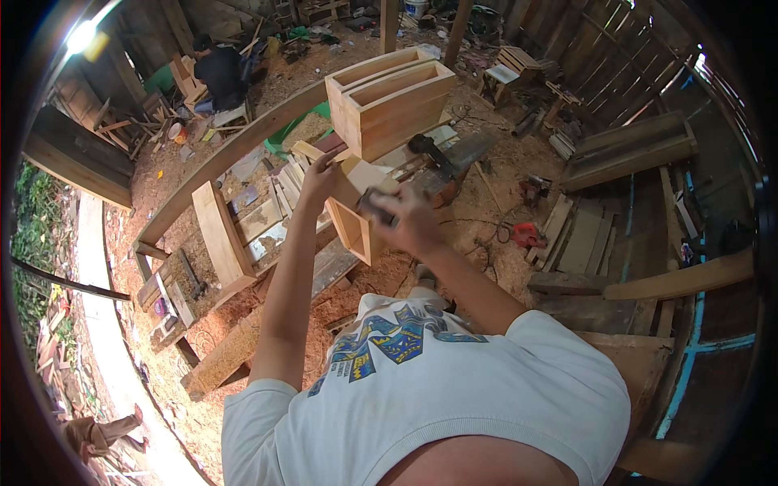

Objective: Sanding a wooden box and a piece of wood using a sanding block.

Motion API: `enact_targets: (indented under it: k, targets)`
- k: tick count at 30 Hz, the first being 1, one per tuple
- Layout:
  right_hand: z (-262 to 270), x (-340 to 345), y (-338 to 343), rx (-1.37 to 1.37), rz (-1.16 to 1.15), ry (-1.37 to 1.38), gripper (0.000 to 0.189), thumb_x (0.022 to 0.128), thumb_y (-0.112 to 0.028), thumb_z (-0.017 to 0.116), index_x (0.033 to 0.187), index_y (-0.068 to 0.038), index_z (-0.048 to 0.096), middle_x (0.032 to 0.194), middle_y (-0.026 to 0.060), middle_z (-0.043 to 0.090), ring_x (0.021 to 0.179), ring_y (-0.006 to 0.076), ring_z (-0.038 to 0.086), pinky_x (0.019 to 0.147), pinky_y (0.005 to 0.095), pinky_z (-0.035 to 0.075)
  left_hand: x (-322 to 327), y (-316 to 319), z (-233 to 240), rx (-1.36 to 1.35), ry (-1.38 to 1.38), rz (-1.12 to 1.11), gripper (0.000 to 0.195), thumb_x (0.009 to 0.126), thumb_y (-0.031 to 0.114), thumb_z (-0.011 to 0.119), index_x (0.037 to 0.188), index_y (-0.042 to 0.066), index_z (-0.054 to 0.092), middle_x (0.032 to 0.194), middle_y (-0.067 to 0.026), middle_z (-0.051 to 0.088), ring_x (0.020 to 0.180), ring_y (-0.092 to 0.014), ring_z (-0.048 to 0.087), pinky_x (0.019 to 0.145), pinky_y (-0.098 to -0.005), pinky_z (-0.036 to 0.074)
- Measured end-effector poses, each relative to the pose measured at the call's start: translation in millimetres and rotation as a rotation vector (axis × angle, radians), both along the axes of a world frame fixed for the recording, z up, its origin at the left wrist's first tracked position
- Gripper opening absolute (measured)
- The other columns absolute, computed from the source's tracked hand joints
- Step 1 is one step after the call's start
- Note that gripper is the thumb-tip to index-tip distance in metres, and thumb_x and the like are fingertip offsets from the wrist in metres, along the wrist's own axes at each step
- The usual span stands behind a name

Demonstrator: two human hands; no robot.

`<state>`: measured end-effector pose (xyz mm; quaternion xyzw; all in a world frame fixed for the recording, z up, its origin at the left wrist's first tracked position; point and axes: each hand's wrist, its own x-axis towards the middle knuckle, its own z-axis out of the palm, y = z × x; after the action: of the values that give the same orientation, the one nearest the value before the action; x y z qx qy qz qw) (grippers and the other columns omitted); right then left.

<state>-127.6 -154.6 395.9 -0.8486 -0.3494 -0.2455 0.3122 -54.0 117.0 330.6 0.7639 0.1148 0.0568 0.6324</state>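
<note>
A small pale wooden box (349, 229) rests tilted on the workbench before me, its open side facing toward me. My left hand (321, 176) grips the box's upper left edge, index finger stretched along the wood. In my right hand (408, 220) is a dark hand-held block (375, 208), perhaps a sanding block, pressed on or close to the box's right side. Blur and the fingers hide the block's exact kind. Just beyond the box, a dark power tool (433, 153) lies on the bench.
Tall wooden boxes (395, 103) stand at the bench's far end. A long wooden box (223, 237) and a hammer (193, 274) lie to the left. Right of the bench, a red power tool (527, 235) sits among cords and shavings. Another person (220, 74) sits at the back left.
</note>
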Motion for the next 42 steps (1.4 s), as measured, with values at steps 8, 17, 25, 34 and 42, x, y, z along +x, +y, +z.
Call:
enact_targets:
  k: [8, 17, 25, 34, 42]
  targets:
    - [18.1, 25.0, 18.7, -0.062, 0.164, 0.036, 0.034, 0.086, -0.031, 0.085, 0.118, -0.018, 0.086, 0.105, 0.012, 0.069, 0.104, 0.0312, 0.069, 0.095, 0.0547, 0.051, -19.1, 7.2, -26.2, -0.364, 0.002, 0.073, 0.044, 0.123, 0.033, 0.045, 0.148, 0.005, 0.068, 0.136, -0.0109, 0.073, 0.122, -0.022, 0.068, 0.104, -0.0354, 0.054]
    - [5.6, 61.2, 9.0, -0.113, 0.23, 0.028, 0.037, 0.087, -0.022, 0.083, 0.124, -0.016, 0.084, 0.113, 0.0142, 0.071, 0.111, 0.0366, 0.067, 0.099, 0.0495, 0.056, -33.9, -24.4, -7.7, -0.065, -0.136, 0.37, 0.041, 0.121, 0.032, 0.05, 0.143, 0.001, 0.063, 0.121, -0.0161, 0.078, 0.105, -0.022, 0.077, 0.09, -0.0349, 0.059]
    - [-53.2, 175.8, -44.5, 0.267, 0.075, 0.525, 0.038, 0.096, -0.028, 0.084, 0.127, -0.005, 0.08, 0.125, 0.0202, 0.076, 0.113, 0.0374, 0.074, 0.098, 0.0462, 0.06, -50.9, -105.5, -9.5, -0.137, -0.168, 0.79, 0.022, 0.11, 0.018, 0.072, 0.122, -0.001, 0.074, 0.109, -0.0105, 0.081, 0.098, -0.016, 0.075, 0.088, -0.0307, 0.058]
    - [-176.5, 246.6, -102.7, 0.021, 0.018, 0.869, 0.047, 0.095, -0.03, 0.083, 0.137, -0.011, 0.073, 0.127, 0.0212, 0.076, 0.112, 0.0394, 0.076, 0.096, 0.0496, 0.062, -39.7, -97.8, 8.0, -0.205, -0.094, 0.746, 0.028, 0.109, 0.017, 0.074, 0.129, -0.003, 0.078, 0.115, -0.0065, 0.081, 0.1, -0.012, 0.073, 0.09, -0.0288, 0.057]
    - [-267.1, 266.4, -84.9, -0.284, 0.111, 0.903, 0.032, 0.095, -0.031, 0.086, 0.113, -0.011, 0.067, 0.12, 0.016, 0.066, 0.095, 0.0394, 0.074, 0.081, 0.0506, 0.063, -12.4, -103.1, 17.4, -0.154, 0.067, 0.798, 0.031, 0.11, 0.021, 0.075, 0.127, -0.003, 0.081, 0.111, -0.0063, 0.082, 0.098, -0.01, 0.072, 0.088, -0.0268, 0.056]
